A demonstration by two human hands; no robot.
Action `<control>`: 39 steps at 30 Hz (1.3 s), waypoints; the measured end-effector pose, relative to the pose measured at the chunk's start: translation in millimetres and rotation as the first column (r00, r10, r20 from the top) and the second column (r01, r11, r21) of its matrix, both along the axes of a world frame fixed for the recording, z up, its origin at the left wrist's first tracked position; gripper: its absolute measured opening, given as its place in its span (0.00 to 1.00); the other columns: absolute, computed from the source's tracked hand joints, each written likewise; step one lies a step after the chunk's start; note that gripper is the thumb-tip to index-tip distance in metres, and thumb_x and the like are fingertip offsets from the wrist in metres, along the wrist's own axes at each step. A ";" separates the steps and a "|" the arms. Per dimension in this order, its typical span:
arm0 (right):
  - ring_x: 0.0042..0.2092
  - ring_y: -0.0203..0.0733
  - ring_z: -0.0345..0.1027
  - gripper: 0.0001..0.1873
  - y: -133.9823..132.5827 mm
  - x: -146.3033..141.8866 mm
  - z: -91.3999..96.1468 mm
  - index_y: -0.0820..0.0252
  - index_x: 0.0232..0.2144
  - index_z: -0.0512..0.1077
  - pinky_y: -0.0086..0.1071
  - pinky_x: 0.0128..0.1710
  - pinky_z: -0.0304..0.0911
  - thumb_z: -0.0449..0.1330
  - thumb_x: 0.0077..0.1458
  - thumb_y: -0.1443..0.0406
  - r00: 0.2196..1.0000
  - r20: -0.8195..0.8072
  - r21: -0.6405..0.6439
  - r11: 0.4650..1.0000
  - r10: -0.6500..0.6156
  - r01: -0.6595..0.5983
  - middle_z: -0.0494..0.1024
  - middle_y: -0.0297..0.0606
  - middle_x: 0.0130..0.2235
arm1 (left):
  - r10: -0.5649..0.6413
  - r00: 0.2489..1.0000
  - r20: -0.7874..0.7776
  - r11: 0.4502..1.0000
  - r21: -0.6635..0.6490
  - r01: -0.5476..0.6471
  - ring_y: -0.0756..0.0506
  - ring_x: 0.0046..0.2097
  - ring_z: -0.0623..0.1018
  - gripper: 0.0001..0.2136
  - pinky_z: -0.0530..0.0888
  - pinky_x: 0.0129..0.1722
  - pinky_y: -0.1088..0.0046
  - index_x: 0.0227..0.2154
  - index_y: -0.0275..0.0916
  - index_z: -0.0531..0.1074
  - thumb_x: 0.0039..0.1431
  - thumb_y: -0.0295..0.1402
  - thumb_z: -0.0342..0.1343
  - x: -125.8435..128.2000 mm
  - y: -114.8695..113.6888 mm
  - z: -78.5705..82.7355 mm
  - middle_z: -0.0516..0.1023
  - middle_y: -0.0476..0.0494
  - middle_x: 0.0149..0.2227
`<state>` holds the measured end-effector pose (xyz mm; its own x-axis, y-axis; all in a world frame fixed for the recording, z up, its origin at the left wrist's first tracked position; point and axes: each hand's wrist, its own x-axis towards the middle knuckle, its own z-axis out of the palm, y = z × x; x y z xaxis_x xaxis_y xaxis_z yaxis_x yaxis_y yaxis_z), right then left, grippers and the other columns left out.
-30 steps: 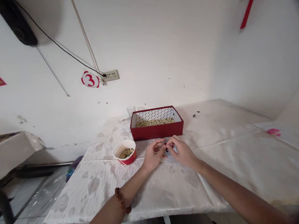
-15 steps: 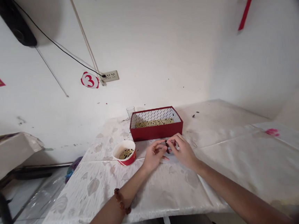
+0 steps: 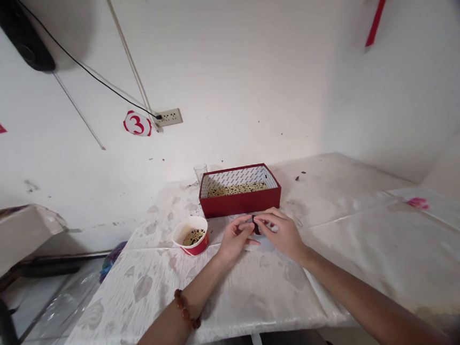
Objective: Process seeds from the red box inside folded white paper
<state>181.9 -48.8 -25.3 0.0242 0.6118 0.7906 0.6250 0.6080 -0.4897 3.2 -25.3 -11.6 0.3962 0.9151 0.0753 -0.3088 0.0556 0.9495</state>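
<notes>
My left hand [image 3: 234, 241] and my right hand [image 3: 284, 236] meet over the table, fingertips pinched from both sides on a small dark object [image 3: 256, 225]. It looks dark reddish-brown, but its kind is too small to make out, and fingers hide part of it. Just beyond my hands stands a long, open dark red box [image 3: 241, 204] with a white patterned lining; pale and black grains [image 3: 237, 189] cover its bottom. To the left of my left hand is a red and white paper tub [image 3: 197, 247], holding similar grains [image 3: 193, 237].
A clear drinking glass [image 3: 200, 172] stands behind the box's left corner. The table has a pale patterned tablecloth [image 3: 164, 296] and meets the white wall at the back. Small dark bits [image 3: 300, 175] lie right of the box. A wall socket [image 3: 171, 117] has a black cord plugged in.
The fingers of both hands have shifted slightly around the small dark object, and more of its surface faces me. The box and the tub stay in place.
</notes>
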 end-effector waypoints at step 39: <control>0.37 0.43 0.72 0.06 -6.4 4.4 15.1 0.53 0.36 0.77 0.36 0.38 0.68 0.61 0.65 0.68 0.989 0.148 0.065 0.997 0.017 -0.027 0.77 0.37 0.35 | -0.064 0.994 0.091 0.994 -0.079 0.071 0.46 0.37 0.80 0.27 0.82 0.35 0.68 0.50 0.37 0.83 0.47 0.41 0.78 -2.9 2.9 -4.9 0.83 0.42 0.35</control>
